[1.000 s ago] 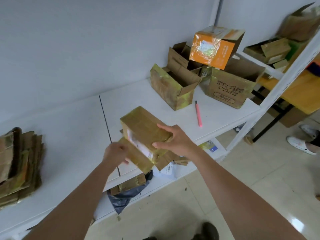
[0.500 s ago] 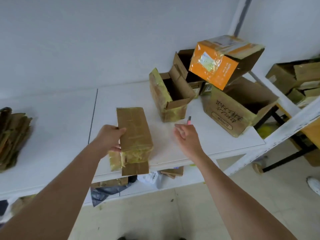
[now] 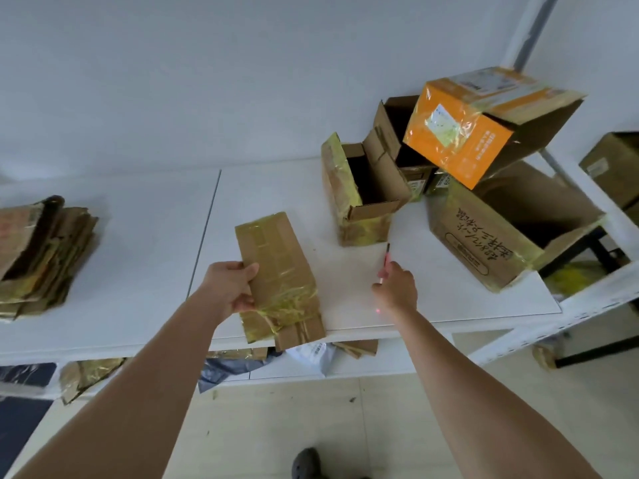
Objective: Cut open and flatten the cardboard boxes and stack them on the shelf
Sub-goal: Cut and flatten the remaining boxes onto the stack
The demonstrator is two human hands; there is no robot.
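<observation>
**One box in hand, four to go**

Left hand [image 3: 228, 288] gripping taped box [image 3: 276, 271] at shelf [image 3: 138, 271] front edge. Right hand [image 3: 396, 288] fingers closing on pink cutter [image 3: 386, 259]. Flattened stack [image 3: 38, 257] far left. Four boxes [image 3: 359, 195] uncut, one orange [image 3: 466, 133].

Two bare hands, left [image 3: 230, 288] and right [image 3: 396, 288]. One flattened brown taped cardboard box [image 3: 278, 271]. Four unflattened cardboard boxes at far right: three brown [image 3: 352, 198] [image 3: 390, 126] [image 3: 484, 236], one orange [image 3: 460, 140]. One pink pen-shaped cutter [image 3: 386, 259]. One stack of flattened cardboard [image 3: 38, 250] at left.
</observation>
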